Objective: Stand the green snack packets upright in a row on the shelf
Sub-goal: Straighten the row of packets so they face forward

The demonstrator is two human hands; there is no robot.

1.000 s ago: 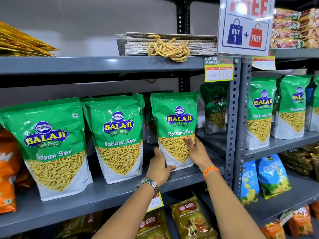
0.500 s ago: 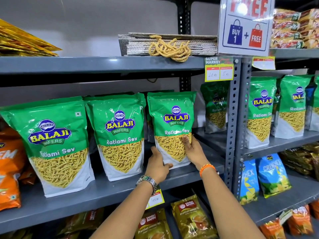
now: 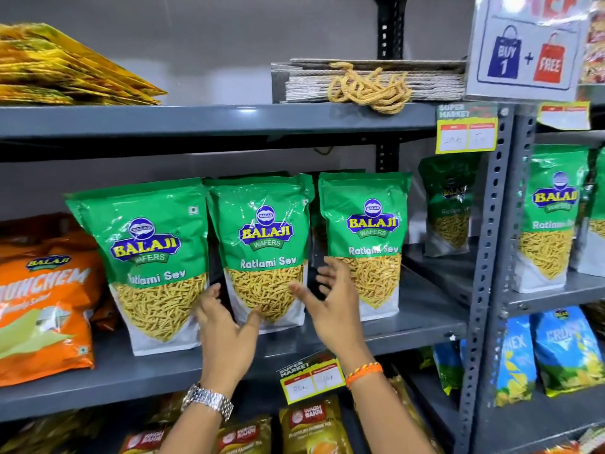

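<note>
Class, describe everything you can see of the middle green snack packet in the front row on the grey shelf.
The middle green packet is a glossy plastic pouch with a green top, a blue and yellow Balaji Wafers logo, "Ratlami Sev" in white, a window showing yellow sev, and a white base. It stands upright on the grey shelf between two matching packets. The open left hand and right hand frame it; contact is unclear.
</note>
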